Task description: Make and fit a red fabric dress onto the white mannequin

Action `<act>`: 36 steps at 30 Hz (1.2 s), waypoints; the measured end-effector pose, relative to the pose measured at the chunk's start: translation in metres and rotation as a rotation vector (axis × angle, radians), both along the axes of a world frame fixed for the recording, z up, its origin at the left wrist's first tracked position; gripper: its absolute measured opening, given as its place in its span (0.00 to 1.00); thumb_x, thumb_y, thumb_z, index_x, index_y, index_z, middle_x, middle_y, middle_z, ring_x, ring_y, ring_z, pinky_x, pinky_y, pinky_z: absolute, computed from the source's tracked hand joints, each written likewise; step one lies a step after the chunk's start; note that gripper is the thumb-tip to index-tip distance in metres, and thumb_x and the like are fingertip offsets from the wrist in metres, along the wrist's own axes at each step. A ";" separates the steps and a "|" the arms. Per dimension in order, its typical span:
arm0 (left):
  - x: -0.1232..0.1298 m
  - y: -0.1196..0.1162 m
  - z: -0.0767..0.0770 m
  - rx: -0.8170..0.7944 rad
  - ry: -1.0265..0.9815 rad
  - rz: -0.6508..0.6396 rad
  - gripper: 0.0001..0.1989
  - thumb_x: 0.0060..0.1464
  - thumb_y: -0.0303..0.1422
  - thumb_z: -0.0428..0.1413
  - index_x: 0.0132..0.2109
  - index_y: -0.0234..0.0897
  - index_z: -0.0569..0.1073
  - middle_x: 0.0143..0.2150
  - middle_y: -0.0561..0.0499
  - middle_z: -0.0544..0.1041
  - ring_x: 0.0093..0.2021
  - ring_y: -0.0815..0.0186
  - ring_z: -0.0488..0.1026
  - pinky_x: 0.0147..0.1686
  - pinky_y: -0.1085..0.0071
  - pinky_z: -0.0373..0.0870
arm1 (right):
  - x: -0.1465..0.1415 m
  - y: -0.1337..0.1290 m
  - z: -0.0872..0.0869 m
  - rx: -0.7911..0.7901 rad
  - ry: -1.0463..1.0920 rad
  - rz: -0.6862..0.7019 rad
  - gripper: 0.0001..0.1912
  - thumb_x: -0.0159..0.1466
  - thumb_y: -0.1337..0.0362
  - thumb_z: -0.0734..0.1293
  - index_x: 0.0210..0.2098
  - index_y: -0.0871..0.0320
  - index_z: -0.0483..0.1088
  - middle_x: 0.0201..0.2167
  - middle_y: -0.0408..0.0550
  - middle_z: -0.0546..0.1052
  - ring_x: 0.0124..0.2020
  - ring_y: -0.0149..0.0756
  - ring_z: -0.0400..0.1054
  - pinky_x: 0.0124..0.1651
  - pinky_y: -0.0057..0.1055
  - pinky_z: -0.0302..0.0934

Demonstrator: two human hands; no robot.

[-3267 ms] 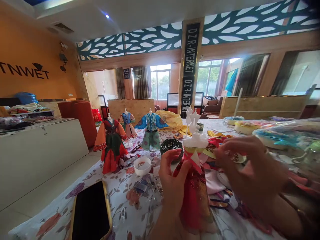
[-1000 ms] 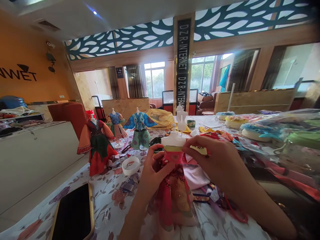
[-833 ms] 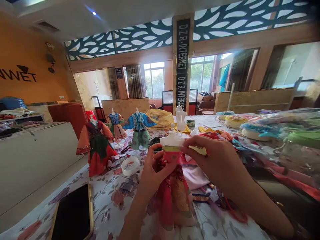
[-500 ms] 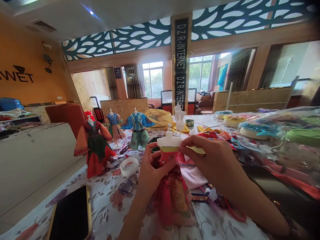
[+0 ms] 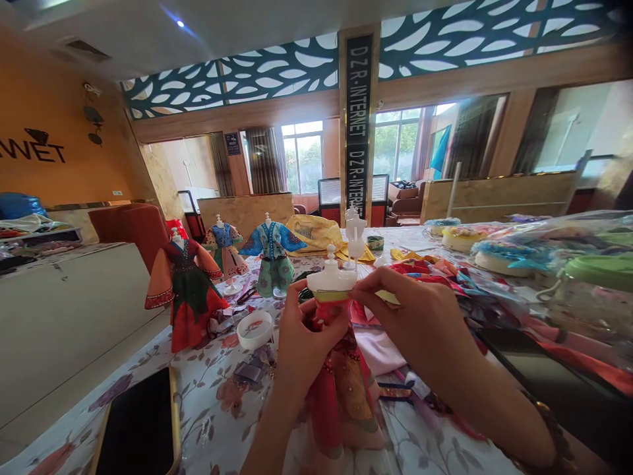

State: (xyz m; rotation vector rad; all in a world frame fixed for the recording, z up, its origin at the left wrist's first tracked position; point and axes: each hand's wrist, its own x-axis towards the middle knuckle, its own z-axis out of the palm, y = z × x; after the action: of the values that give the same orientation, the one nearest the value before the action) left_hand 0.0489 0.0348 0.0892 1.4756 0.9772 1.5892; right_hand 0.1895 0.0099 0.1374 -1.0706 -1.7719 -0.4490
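A small white mannequin (image 5: 330,280) stands upright in front of me, wearing a red dress (image 5: 341,396) with a yellow-green band (image 5: 329,296) across the chest. My left hand (image 5: 309,336) is wrapped round the mannequin's upper body from the left, thumb across the front of the red cloth. With fingertips pinched together, my right hand (image 5: 410,307) holds the right end of the band at the mannequin's side. Pink and red cloth (image 5: 378,349) lies just behind, below my right hand.
Dressed mannequins in red (image 5: 190,290) and blue (image 5: 270,247) stand at the back left. A white round dish (image 5: 254,330) and a phone (image 5: 138,422) lie at left. A dark device (image 5: 539,369), a green-lidded jar (image 5: 598,290) and plastic-wrapped items (image 5: 524,247) are at right.
The mannequin's top has shifted slightly left and leans a little differently. My right hand has moved slightly left with it, still pinching at its side.
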 end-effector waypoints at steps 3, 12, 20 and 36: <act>0.003 0.000 0.002 -0.010 -0.005 0.029 0.26 0.42 0.31 0.64 0.47 0.39 0.63 0.31 0.54 0.79 0.25 0.71 0.72 0.26 0.79 0.67 | 0.000 0.002 0.000 0.001 -0.001 0.012 0.08 0.58 0.72 0.68 0.25 0.56 0.70 0.19 0.37 0.77 0.16 0.29 0.69 0.20 0.23 0.55; 0.013 -0.004 0.006 -0.001 0.046 0.214 0.24 0.40 0.30 0.63 0.46 0.39 0.64 0.28 0.55 0.78 0.24 0.69 0.73 0.24 0.77 0.68 | -0.001 0.005 -0.004 -0.079 0.003 0.054 0.08 0.58 0.72 0.69 0.27 0.57 0.67 0.21 0.37 0.77 0.20 0.30 0.71 0.23 0.24 0.56; 0.012 0.003 0.000 0.053 0.028 0.173 0.22 0.41 0.27 0.61 0.44 0.40 0.63 0.27 0.58 0.76 0.23 0.71 0.72 0.25 0.78 0.68 | 0.002 0.014 -0.004 -0.150 0.115 0.165 0.10 0.60 0.70 0.66 0.41 0.53 0.65 0.33 0.40 0.81 0.28 0.35 0.76 0.28 0.27 0.63; 0.016 0.003 -0.002 0.089 -0.096 0.118 0.17 0.42 0.25 0.59 0.40 0.40 0.63 0.30 0.59 0.75 0.25 0.73 0.70 0.27 0.79 0.65 | 0.000 0.027 -0.018 -0.001 0.129 0.203 0.09 0.63 0.70 0.64 0.41 0.51 0.69 0.34 0.38 0.80 0.35 0.33 0.76 0.36 0.26 0.68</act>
State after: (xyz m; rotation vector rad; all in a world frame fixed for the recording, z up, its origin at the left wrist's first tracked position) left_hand 0.0651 0.0379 0.0871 1.4082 0.9647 1.7921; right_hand 0.1896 0.0365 0.1198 -0.8885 -1.7438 -0.2490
